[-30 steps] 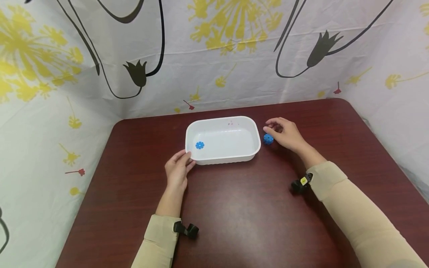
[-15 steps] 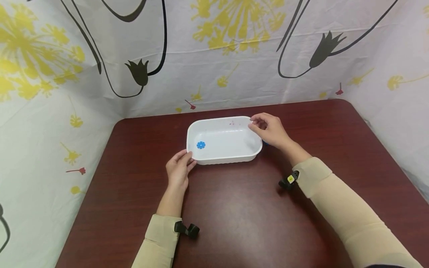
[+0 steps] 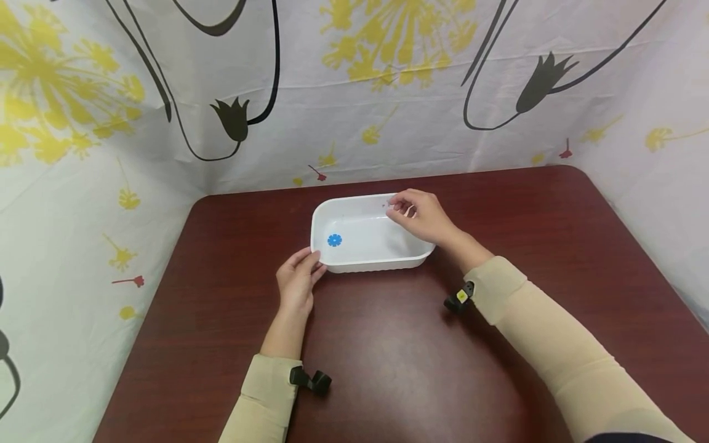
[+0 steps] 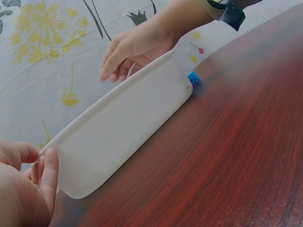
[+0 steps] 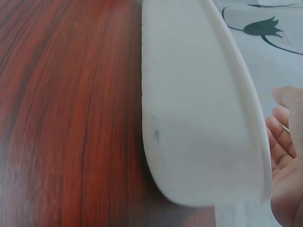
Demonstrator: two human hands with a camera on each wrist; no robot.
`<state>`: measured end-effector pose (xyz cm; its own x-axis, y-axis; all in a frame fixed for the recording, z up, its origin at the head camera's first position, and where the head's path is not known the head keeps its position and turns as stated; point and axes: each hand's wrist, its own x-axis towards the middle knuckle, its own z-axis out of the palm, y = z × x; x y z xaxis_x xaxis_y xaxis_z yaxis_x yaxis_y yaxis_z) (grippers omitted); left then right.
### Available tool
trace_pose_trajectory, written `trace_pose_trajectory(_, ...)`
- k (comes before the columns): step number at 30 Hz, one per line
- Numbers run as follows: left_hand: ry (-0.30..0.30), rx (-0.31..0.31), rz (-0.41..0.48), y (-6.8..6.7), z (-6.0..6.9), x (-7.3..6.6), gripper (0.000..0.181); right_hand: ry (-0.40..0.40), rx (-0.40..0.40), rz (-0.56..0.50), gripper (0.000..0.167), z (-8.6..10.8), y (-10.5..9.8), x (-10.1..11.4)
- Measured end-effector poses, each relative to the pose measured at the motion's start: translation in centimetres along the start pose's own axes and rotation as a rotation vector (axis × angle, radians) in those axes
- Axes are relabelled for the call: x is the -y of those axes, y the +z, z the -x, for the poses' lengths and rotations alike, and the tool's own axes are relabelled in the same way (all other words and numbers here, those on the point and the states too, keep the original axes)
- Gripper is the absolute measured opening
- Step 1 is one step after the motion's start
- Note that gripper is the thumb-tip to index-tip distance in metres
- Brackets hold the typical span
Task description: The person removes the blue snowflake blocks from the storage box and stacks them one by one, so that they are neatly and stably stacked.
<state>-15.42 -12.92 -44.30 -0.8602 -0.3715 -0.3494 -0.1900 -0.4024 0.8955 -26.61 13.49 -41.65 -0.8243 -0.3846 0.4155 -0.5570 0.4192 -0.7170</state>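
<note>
A white, rounded rectangular plastic tray [image 3: 365, 267] stands on the table. My left hand [image 3: 296, 283] pinches its near left corner, the rim between thumb and fingers. Inside the tray, toward the left, lies a flat blue notched disc [image 3: 335, 240]. My right hand [image 3: 423, 215] hovers over the tray's right part, fingers loosely bent and the thumb tip apart from the index fingertip; nothing shows between them. Beyond the tray's right end, a small chunky blue piece [image 4: 193, 78] sits on the table in the left wrist view. In the head view it is hidden by the right arm.
The dark red-brown wooden table [image 3: 376, 357] has rounded far corners. Behind and beside it hangs a white cloth [image 3: 310, 123] with yellow, grey and red plant prints. A black strap-on camera [image 3: 460, 296] sits at the right wrist.
My right hand has moved left from beside the chunky blue piece to above the tray, leaving that piece on the table. The left hand keeps its hold on the corner.
</note>
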Motion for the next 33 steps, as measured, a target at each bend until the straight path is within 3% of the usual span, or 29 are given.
trace_pose_trajectory(13, -0.004, -0.003, -0.004, -0.1, 0.0, 0.0, 0.031, 0.027, 0.137, 0.025, 0.018, -1.1, 3.2, 1.4)
trace_pose_trajectory(33, 0.001, 0.005, -0.019, -0.1, -0.2, 0.0, 0.031, -0.028, 0.281, 0.051, 0.025, -2.8, 7.2, 2.8)
